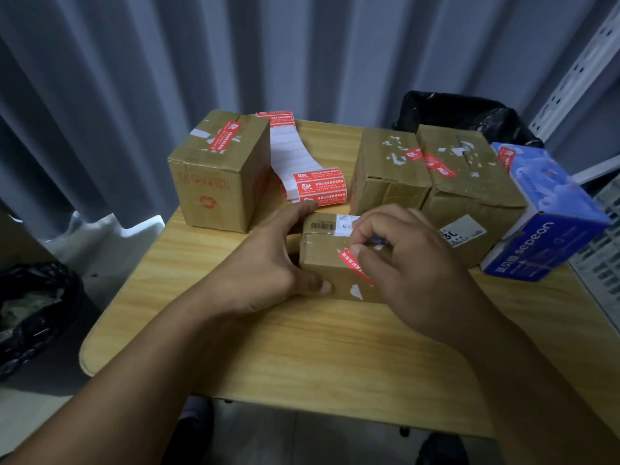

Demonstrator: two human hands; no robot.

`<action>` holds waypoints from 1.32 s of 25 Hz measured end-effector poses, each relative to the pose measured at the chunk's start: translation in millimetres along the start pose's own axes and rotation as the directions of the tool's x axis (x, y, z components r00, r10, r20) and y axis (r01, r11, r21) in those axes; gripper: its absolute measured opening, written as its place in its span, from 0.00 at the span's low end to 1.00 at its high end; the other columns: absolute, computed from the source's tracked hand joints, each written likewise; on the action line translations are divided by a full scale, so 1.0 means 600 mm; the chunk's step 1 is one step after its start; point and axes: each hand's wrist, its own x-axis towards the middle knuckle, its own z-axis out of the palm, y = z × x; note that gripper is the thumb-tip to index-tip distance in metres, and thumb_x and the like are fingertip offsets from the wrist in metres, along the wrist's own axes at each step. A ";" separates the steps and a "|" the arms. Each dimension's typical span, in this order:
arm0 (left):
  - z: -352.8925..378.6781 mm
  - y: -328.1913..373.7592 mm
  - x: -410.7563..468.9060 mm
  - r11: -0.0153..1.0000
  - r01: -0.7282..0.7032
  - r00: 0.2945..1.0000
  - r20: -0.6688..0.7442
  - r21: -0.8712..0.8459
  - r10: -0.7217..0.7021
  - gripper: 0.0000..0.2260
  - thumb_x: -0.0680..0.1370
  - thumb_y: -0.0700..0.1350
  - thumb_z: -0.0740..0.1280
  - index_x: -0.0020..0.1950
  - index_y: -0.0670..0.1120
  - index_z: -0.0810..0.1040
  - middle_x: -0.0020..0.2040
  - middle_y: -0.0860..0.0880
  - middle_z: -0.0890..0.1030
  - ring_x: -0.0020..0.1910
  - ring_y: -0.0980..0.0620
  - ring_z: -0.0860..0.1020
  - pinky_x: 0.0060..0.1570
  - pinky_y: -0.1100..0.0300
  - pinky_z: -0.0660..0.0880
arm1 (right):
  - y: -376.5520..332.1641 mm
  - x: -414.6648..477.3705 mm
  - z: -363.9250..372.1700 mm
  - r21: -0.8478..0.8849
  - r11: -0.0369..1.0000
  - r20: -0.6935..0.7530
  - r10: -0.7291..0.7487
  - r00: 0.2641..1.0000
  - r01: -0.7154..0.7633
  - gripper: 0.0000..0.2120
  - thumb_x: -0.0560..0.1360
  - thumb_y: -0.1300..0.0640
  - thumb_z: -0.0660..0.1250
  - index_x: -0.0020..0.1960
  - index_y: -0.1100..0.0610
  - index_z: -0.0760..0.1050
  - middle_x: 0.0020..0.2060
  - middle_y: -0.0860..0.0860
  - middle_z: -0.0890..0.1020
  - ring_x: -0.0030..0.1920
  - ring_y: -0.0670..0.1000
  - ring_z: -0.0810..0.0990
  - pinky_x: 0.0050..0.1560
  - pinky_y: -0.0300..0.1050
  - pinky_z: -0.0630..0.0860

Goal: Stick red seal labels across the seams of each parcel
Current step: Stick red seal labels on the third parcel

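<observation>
While held, label (356, 265) on parcel (327, 260).

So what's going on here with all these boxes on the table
A person is sealing parcels at a wooden table. The left hand steadies a small cardboard box while the right hand presses a red seal label onto it. Three larger boxes behind already carry red labels, as does a blue box on the right. A folded strip of spare labels lies between them.
</observation>
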 end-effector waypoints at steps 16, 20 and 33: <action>-0.002 0.002 -0.001 0.999 -0.005 1.000 0.017 -0.035 0.005 0.45 0.65 0.35 0.81 0.78 0.51 0.64 0.66 0.53 0.77 0.61 0.64 0.77 0.61 0.59 0.78 | -0.003 -0.005 -0.011 0.103 0.994 0.054 0.030 0.998 -0.036 0.06 0.78 0.49 0.60 0.50 0.49 0.74 0.48 0.41 0.77 0.53 0.43 0.74 0.54 0.52 0.73; -0.001 0.003 -0.001 0.996 -0.007 1.000 0.028 -0.085 0.009 0.43 0.66 0.33 0.80 0.77 0.51 0.66 0.65 0.52 0.78 0.60 0.63 0.78 0.59 0.58 0.79 | -0.003 -0.003 -0.012 0.143 0.989 0.040 0.019 0.999 -0.025 0.03 0.80 0.53 0.62 0.50 0.49 0.74 0.47 0.41 0.76 0.52 0.44 0.74 0.51 0.49 0.74; -0.014 0.007 -0.005 0.945 -0.051 0.999 -0.001 -0.324 0.054 0.30 0.65 0.38 0.75 0.67 0.49 0.77 0.60 0.51 0.84 0.62 0.56 0.80 0.55 0.64 0.78 | -0.004 -0.008 -0.029 0.253 0.955 -0.070 -0.142 0.987 0.156 0.16 0.74 0.62 0.68 0.60 0.50 0.79 0.61 0.47 0.75 0.64 0.40 0.74 0.62 0.30 0.68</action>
